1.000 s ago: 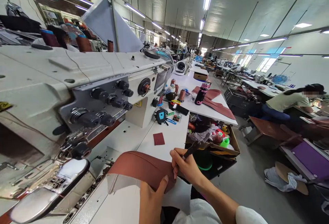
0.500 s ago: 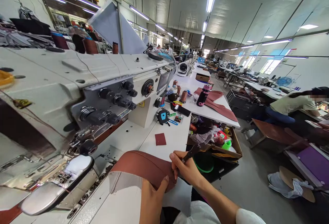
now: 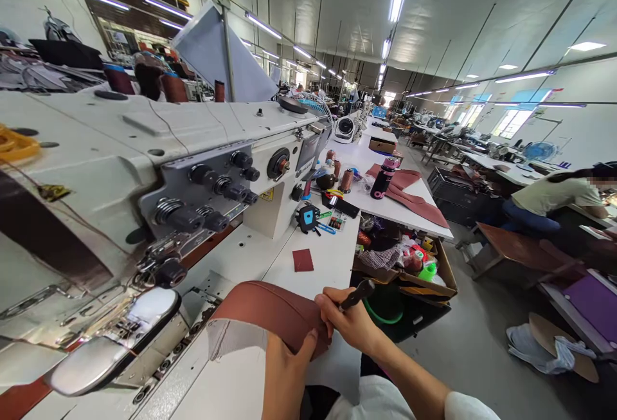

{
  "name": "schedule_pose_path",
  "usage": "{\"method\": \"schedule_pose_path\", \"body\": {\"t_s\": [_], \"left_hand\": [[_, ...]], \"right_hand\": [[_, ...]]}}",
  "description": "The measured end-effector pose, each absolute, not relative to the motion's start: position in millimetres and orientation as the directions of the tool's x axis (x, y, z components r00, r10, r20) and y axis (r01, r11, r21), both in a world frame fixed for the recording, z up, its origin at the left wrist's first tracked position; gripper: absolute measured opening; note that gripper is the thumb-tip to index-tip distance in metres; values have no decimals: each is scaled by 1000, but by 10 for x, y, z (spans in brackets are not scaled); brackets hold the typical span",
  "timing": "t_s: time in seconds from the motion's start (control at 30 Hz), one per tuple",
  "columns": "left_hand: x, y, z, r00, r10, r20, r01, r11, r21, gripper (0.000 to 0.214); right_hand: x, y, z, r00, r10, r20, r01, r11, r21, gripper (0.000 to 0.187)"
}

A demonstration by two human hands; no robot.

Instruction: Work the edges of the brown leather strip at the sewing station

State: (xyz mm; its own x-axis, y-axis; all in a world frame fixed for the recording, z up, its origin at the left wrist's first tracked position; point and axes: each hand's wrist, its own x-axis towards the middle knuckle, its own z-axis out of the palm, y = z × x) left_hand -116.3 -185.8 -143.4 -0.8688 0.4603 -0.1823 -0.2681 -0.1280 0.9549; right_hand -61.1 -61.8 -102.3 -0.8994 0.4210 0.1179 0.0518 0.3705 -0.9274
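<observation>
My left hand (image 3: 288, 365) grips a reddish-brown sewn panel (image 3: 274, 312) near its right end, thumb on top and fingers hidden beneath. The panel is curved, with a seam line along it and a pale backing at its lower left. My right hand (image 3: 346, 317) is closed around a dark-handled tool (image 3: 357, 294), its rounded end pointing up and right. The tool's working tip is hidden behind the fingers, which are at the panel's right edge. Beyond the panel, a small reddish-brown square (image 3: 303, 260) lies flat on the white table (image 3: 332, 265).
A large sewing machine (image 3: 207, 143) fills the left side. Behind the square lie a black-and-blue tape measure (image 3: 307, 219) and a phone (image 3: 341, 205). A bottle (image 3: 384, 179) and thread cones stand farther back. An open box (image 3: 441, 278) of odds and ends sits below.
The tool in my right hand has tilted, so its handle now looks shorter with the rounded end plainly visible. My left hand and the panel stay nearly where they were.
</observation>
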Motion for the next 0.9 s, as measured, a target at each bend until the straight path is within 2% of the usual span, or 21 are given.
{"method": "schedule_pose_path", "body": {"t_s": [0.3,0.57,0.73,0.9], "left_hand": [[-1212,-1917,-1375,-823,523,-223,-311,-86,946,53],[-1218,-1914,-1438,-846,491,-208,-257,-34,966,50],[-1219,-1925,-1389,-824,529,-202,-265,-44,963,56],[-1183,-1901,-1362,-862,474,-181,-245,-77,966,56]], "right_hand": [[-631,-635,-1003,-908,408,96,54,343,-938,60],[-635,-624,-1026,-905,421,68,78,318,-945,62],[-645,-619,-1027,-906,419,68,60,285,-957,62],[-628,-625,-1009,-905,417,79,42,273,-961,59]]}}
